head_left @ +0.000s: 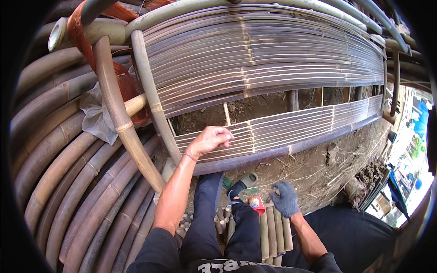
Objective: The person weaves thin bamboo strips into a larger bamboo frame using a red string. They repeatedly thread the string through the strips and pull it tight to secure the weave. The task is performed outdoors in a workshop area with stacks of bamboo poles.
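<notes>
My bare left hand (211, 140) is over the near strip of a bamboo slat panel (291, 129), close to its left end. Its fingers are curled in with the thumb against them; anything between them is too small to make out. In a grey knitted glove, my right hand (284, 199) hovers low by my right knee, fingers loosely bent and apart, with no object visible in it. Just left of the glove is a small red container (256, 204). Cut bamboo lengths (273, 230) lie under the gloved hand.
A wider slat section (264, 52) lies beyond a gap in the bamboo frame. Thick bamboo poles (68, 182) are stacked at the left, with an upright post (116, 109) and a plastic bag (98, 116) beside them. Dry debris (318, 168) covers the ground at right.
</notes>
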Demonstrator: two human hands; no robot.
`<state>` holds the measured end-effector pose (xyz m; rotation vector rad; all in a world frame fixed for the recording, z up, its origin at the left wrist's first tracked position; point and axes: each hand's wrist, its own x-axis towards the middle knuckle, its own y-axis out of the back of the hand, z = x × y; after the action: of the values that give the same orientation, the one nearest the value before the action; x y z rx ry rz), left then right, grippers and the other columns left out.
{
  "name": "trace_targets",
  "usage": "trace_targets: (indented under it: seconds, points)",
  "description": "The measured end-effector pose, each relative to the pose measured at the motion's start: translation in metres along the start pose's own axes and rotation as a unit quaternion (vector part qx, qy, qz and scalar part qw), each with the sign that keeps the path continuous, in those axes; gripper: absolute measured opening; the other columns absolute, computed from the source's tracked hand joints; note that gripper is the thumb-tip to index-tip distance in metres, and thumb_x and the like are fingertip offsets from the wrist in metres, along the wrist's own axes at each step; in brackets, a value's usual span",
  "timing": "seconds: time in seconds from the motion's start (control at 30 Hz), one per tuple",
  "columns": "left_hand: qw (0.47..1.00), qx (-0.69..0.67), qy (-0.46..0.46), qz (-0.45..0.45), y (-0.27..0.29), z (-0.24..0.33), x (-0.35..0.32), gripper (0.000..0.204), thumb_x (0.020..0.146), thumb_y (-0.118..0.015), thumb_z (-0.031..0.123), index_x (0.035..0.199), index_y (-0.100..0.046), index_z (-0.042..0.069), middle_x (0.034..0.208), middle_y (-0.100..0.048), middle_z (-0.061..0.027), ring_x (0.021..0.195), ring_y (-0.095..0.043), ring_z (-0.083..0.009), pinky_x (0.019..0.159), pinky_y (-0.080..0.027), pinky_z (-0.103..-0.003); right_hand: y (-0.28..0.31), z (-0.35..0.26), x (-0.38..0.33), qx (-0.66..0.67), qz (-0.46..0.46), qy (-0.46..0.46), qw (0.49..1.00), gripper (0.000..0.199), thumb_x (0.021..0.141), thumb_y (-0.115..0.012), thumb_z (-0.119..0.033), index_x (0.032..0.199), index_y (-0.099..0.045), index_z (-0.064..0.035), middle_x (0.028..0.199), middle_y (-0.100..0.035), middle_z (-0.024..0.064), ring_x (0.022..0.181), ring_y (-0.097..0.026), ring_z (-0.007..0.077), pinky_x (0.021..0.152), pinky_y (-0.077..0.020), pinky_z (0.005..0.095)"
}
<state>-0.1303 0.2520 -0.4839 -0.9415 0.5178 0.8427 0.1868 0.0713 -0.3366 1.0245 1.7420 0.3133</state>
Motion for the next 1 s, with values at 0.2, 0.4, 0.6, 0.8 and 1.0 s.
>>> trace_targets:
  seconds: [0.2, 0.4, 0.6, 0.8, 1.0]
  points:
    - [0.991, 0.020, -0.052, 0.120, 0.010, -0.017, 0.004, 0.021, 0.099, -0.060, 0.018, 0.106, -0.070, 0.001, 0.077, -0.063, 0.0005, 0.074, -0.057, -0.0071, 0.070, -0.048, -0.024, -0.020, -0.055, 0.136, 0.037, 0.148, -0.005, 0.988, 0.041, 0.082, -0.069, -0.016, 0.122, -0.062, -0.0060, 0.113, -0.063, 0.0200, 0.104, -0.060, 0.0386, 0.091, -0.0482, 0.0468]
    - [0.916, 0.346, -0.149, 0.136, -0.049, 0.007, -0.038, 0.017, 0.094, -0.060, 0.015, 0.102, -0.070, 0.004, 0.080, -0.067, -0.0058, 0.077, -0.063, -0.0187, 0.079, -0.050, -0.034, -0.012, -0.112, 0.194, 0.013, 0.217, 0.195, 0.956, 0.043, 0.077, -0.070, -0.019, 0.119, -0.066, -0.0101, 0.115, -0.063, 0.0170, 0.120, -0.055, 0.0382, 0.102, -0.0446, 0.0505]
    - [0.819, 0.424, -0.233, 0.309, -0.061, -0.005, -0.073, 0.017, 0.093, -0.059, 0.016, 0.098, -0.071, 0.004, 0.093, -0.072, -0.0145, 0.091, -0.068, -0.0315, 0.089, -0.050, -0.042, 0.049, -0.069, 0.127, -0.003, -0.093, 0.298, 0.950, 0.016, 0.089, -0.067, -0.026, 0.088, -0.073, -0.0107, 0.081, -0.063, 0.0102, 0.101, -0.063, 0.0329, 0.087, -0.0486, 0.0439]
    - [0.862, 0.154, -0.073, 0.478, -0.019, -0.070, -0.083, 0.024, 0.100, -0.058, 0.025, 0.108, -0.069, 0.006, 0.087, -0.071, -0.0164, 0.083, -0.069, -0.0294, 0.073, -0.053, -0.037, 0.122, 0.023, -0.021, 0.198, -0.125, -0.041, 0.971, 0.020, 0.093, -0.070, -0.022, 0.100, -0.072, -0.0029, 0.081, -0.069, 0.0114, 0.074, -0.068, 0.0206, 0.068, -0.0533, 0.0358]
    - [0.813, 0.275, -0.141, 0.494, -0.047, -0.036, -0.069, 0.029, 0.101, -0.054, 0.030, 0.108, -0.068, 0.006, 0.084, -0.069, -0.0154, 0.082, -0.067, -0.0320, 0.076, -0.052, -0.042, 0.189, 0.038, 0.029, 0.281, -0.011, -0.091, 0.955, 0.023, 0.094, -0.069, -0.019, 0.101, -0.073, 0.0029, 0.088, -0.071, 0.0081, 0.078, -0.067, 0.0145, 0.067, -0.0573, 0.0299]
